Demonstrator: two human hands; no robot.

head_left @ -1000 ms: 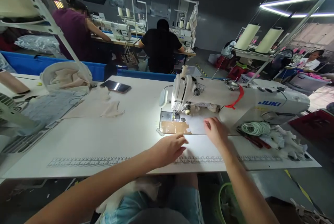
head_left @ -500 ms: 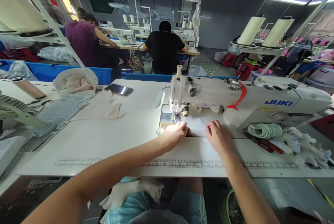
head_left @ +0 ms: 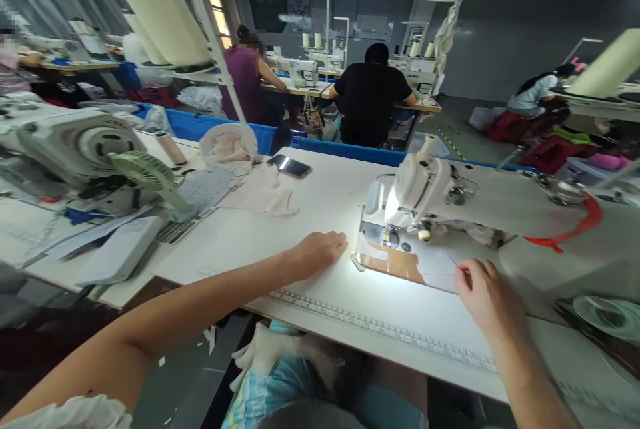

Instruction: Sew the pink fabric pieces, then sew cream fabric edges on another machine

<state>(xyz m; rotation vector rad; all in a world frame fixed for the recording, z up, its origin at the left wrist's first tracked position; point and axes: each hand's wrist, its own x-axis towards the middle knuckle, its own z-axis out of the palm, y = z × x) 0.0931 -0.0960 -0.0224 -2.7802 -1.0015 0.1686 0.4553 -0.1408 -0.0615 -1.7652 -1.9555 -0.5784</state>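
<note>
My left hand (head_left: 320,256) rests on the white table just left of the sewing machine's bed, palm down, fingers stretched forward and close together; no object shows in it. My right hand (head_left: 483,289) is at the front right of the bed, thumb and fingers pinched. A thin dark strand (head_left: 453,260) sticks out from those fingertips; its exact kind is too fine to tell. Between the hands, the white sewing machine (head_left: 480,192) has its lit needle area (head_left: 390,237) over a metal plate. A brown patch (head_left: 400,262) shows on the bed's front edge.
Left on the table lie pale cloth pieces (head_left: 265,192), a phone (head_left: 290,166), a bowl of cloth (head_left: 227,146) and a green fan (head_left: 150,179). A printed ruler (head_left: 350,314) runs along the front edge. Green cord (head_left: 607,316) lies right. Co-workers sit ahead.
My left hand has moved left, away from the needle area to the table beside the bed. The right hand stays pinched near the bed. The view has turned left.
</note>
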